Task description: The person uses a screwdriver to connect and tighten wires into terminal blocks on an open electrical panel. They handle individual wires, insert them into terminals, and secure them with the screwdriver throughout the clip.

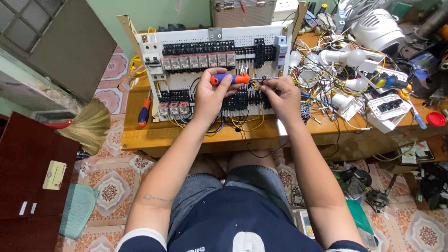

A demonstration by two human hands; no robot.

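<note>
Left hand (211,93) closed round orange-and-blue screwdriver (229,79) | its long axis ran sideways, tip toward my right fingers (269,87) | right hand (283,98) pinched a black wire (259,80) just off that tip | both over the white control panel (186,80); I judged the left nearer the handle.

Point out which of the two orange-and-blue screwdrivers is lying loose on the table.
The screwdriver left of the panel, on the wooden table. The other screwdriver is off the table, gripped in the left hand.

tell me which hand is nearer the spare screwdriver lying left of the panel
Left. The left hand is closer to the spare screwdriver; the right hand works farther off, on the other side.
</note>
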